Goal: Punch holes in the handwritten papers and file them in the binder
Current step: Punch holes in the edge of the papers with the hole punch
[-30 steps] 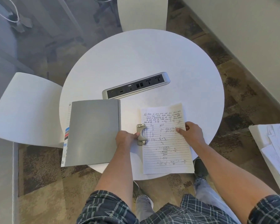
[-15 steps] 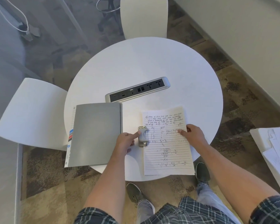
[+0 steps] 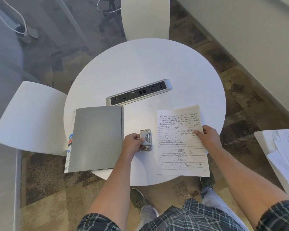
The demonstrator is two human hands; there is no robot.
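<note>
- Left hand (image 3: pixel 133 142) curled round the hole punch (image 3: pixel 146 139), gripping it on the bench (image 3: pixel 140 67), thumb across its lever.
- Right hand (image 3: pixel 207 136) pinched the right edge of the handwritten paper (image 3: pixel 182 144), thumb on top, fingers under and hidden.
- Punch stood just beside the paper's left edge, apart from it by a narrow gap; sheet not in the slot.
- Paper lay flat, near end hanging past the bench rim.
- Binder (image 3: pixel 97 139) lay closed just left of the punch, coloured index tabs (image 3: pixel 70 139) showing at its left edge.
- More loose sheets (image 3: pixel 287 154) stacked on a separate surface far right; power strip (image 3: pixel 138 92) set into the bench behind.
- Could not tell whether holes were already punched; margin too small to read.
- Risks, judged: skewed or off-centre holes if fed crooked, since only one edge was pinched; sheet sliding off the overhanging rim if released; holes missing the rings if punched too near the edge.
</note>
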